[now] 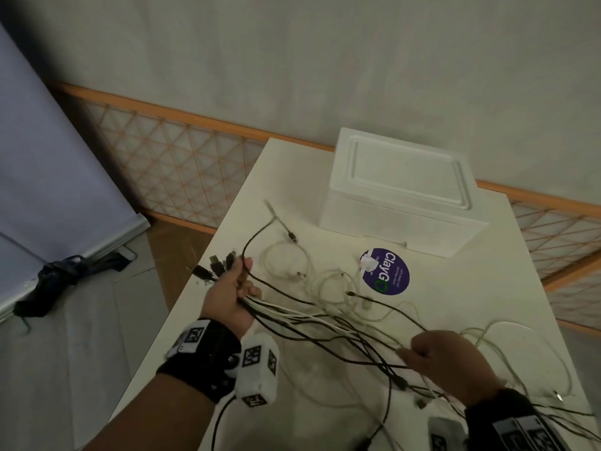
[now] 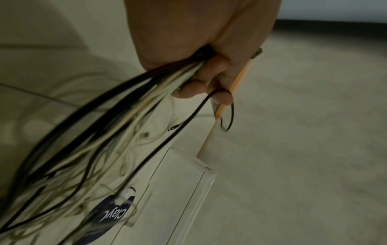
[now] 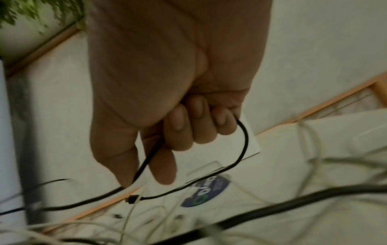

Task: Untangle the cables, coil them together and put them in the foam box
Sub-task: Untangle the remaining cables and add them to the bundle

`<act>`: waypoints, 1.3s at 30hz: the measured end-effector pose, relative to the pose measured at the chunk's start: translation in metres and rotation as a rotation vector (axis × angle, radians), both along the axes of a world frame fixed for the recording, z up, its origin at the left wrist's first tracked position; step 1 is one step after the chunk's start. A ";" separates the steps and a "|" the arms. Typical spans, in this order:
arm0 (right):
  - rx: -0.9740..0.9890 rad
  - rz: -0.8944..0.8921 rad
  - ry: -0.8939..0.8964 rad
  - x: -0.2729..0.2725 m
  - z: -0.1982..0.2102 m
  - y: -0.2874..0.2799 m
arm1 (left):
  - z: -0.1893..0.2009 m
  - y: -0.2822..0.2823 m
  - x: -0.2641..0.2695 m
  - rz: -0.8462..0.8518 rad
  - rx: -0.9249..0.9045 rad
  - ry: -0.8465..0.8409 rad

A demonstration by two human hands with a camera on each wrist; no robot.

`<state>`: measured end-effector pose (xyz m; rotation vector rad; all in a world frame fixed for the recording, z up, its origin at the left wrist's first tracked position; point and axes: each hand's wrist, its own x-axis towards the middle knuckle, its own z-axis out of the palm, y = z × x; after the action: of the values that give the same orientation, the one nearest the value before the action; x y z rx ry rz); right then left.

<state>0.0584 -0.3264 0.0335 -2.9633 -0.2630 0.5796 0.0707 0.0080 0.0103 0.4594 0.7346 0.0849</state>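
The left hand [image 1: 231, 296] is gripping a bundle of cables [image 1: 325, 323], black and white strands together, with the fingers [image 2: 211, 69] curling tight around them; several black plugs [image 1: 214, 266] are sticking out past the hand's far side, beyond the table's left edge. From that fist the strands are fanning out to the right, low over the white table [image 1: 487, 288]. The right hand [image 1: 452, 362] is closing around one black cable [image 3: 244, 142], which is looping out from under the curled fingers [image 3: 180, 126] and running back down to the pile. Loose pale cables [image 1: 328, 281] are lying in tangled loops on the table between the hands and the foam box [image 1: 403, 193]. The box is sitting at the table's far end with its lid on, well apart from both hands. A round purple sticker [image 1: 385, 271] is lying flat just in front of the box, with a white plug [image 1: 367, 263] resting on its edge. The wrist views are blurring.
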 end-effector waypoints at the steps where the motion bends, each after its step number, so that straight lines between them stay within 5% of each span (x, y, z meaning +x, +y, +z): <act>1: -0.046 -0.041 -0.008 0.000 -0.001 -0.009 | -0.001 0.002 -0.001 -0.001 0.014 -0.020; 6: -0.166 -0.167 -0.108 0.005 -0.007 -0.031 | 0.005 0.000 -0.004 -0.031 0.066 -0.087; 10: 0.186 -0.039 -0.497 0.016 0.002 0.013 | 0.017 -0.025 -0.010 -0.121 0.081 -0.068; 16: 0.499 0.349 -0.064 0.005 0.011 0.127 | 0.027 -0.060 -0.020 -0.315 0.156 -0.113; 21: 0.513 0.297 -0.151 0.007 -0.007 0.098 | 0.032 -0.023 -0.013 -0.187 0.140 -0.103; 28: 0.592 0.249 -0.126 0.008 0.010 0.131 | 0.040 -0.069 -0.019 -0.409 0.265 -0.087; 33: 0.626 0.178 -0.089 0.009 0.001 0.124 | 0.032 -0.052 -0.010 -0.383 0.275 -0.116; 39: 0.317 0.283 -0.096 -0.003 -0.007 0.089 | 0.028 -0.023 0.000 -0.211 0.135 -0.096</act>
<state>0.0551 -0.2374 0.0267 -2.6651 -0.7206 0.3797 0.0705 -0.0147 0.0383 0.6550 0.5844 -0.0410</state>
